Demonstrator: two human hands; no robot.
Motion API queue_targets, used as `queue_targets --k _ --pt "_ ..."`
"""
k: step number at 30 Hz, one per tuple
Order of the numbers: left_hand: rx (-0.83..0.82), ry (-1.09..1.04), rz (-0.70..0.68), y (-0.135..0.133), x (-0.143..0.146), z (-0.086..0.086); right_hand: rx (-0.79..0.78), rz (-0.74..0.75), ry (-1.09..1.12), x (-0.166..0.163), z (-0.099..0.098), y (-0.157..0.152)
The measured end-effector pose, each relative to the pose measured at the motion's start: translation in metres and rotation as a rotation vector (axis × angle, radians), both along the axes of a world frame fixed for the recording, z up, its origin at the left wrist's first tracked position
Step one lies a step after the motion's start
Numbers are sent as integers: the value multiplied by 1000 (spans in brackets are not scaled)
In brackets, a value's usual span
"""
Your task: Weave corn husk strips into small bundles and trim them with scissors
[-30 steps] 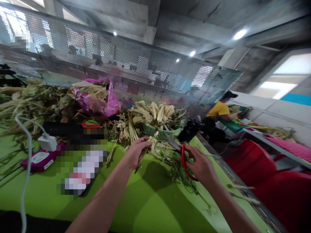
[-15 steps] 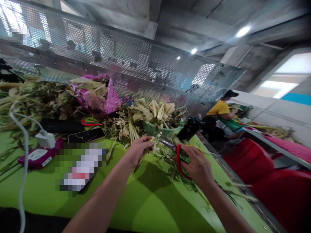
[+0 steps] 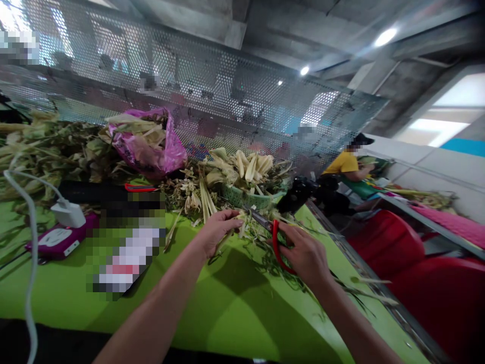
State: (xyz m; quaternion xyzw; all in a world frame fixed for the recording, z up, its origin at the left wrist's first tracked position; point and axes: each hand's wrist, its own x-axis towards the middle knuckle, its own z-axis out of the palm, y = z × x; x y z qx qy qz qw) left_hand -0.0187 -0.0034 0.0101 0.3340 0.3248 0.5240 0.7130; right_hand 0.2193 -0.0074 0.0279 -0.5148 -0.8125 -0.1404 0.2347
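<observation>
While both forearms reach in from the near edge over the green table (image 3: pixel 227 313), the left hand (image 3: pixel 216 231) lies palm down, wrist a little bent. Its fingers are curled in and its thumb is pressed against them, pinching a pale plant stalk (image 3: pixel 227 236) that slants toward the near left under the hand. Just to the right, the right hand (image 3: pixel 306 254) is turned on its side with its fingers closed through the red handles of a pair of scissors (image 3: pixel 273 233). The blades point far-left toward the stalk's upper end; I cannot tell whether they touch it. Loose green trimmings (image 3: pixel 265 263) lie on the table between and under the hands. Farther off stands a green basket (image 3: pixel 242 200) heaped with pale husks, and a pink bag (image 3: pixel 159 151) lies to its left.
</observation>
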Motion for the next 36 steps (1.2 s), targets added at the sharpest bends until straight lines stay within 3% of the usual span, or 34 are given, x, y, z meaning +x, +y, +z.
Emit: queue_targets --k 16,30,36 --pt "-44 42 45 -2 0 6 -85 -10 94 7 -2 -3" --pt "13 -40 70 1 0 4 -114 13 -78 18 11 -5" --pt "18 -36 67 1 -1 5 -57 11 -159 20 10 -6"
